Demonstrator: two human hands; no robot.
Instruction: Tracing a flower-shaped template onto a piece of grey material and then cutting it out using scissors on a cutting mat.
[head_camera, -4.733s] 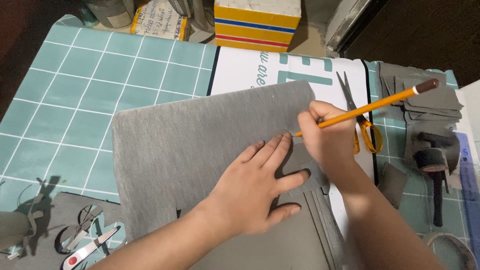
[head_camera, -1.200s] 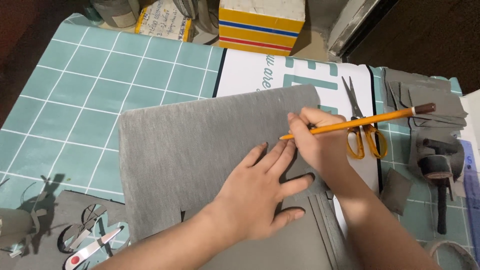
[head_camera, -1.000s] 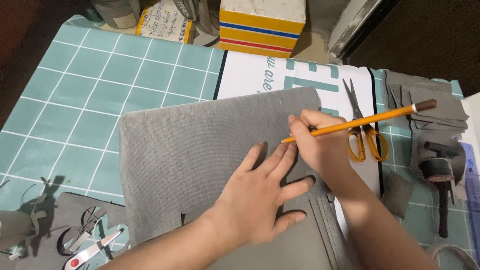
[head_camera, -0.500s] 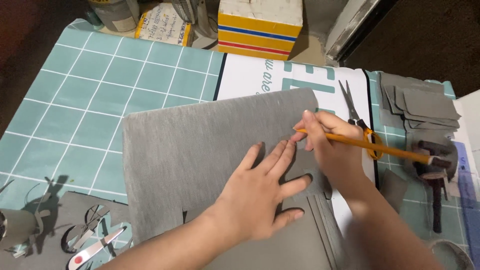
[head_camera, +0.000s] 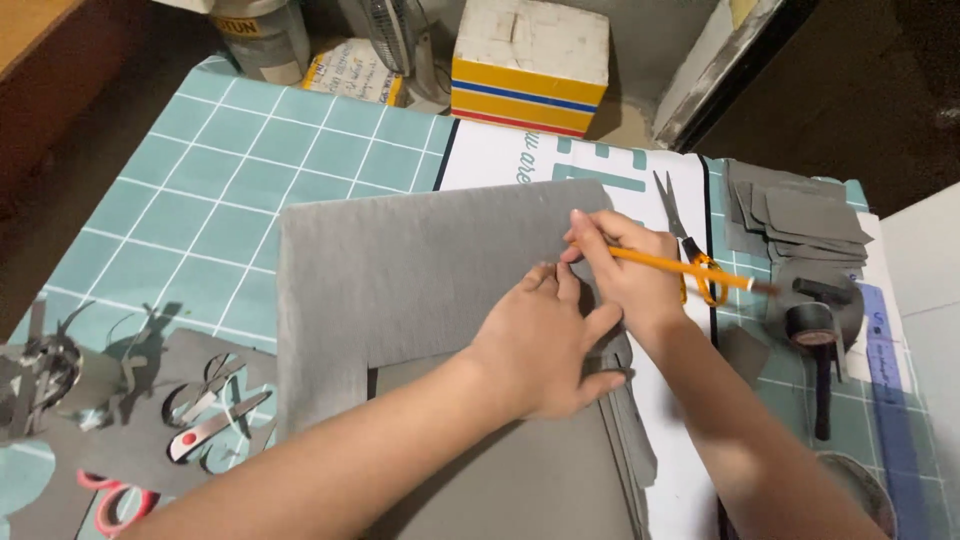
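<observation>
My right hand (head_camera: 640, 280) pinches a yellow pencil (head_camera: 680, 270), tip down at the right edge of the grey sheet (head_camera: 420, 270). My left hand (head_camera: 545, 345) lies flat with fingers together, pressing the sheet onto the grey board (head_camera: 520, 480) under it. Step in hand, I judge: marking a line along that edge. The next stroke needs the left hand's press kept firm so the sheet cannot creep.

Room: orange-handled scissors (head_camera: 690, 250) lie just beside the pencil hand; a stack of cut grey pieces (head_camera: 800, 215) and a tape roll (head_camera: 810, 320) crowd the right. The teal cutting mat (head_camera: 180, 200) on the surface lies open to the left.
</observation>
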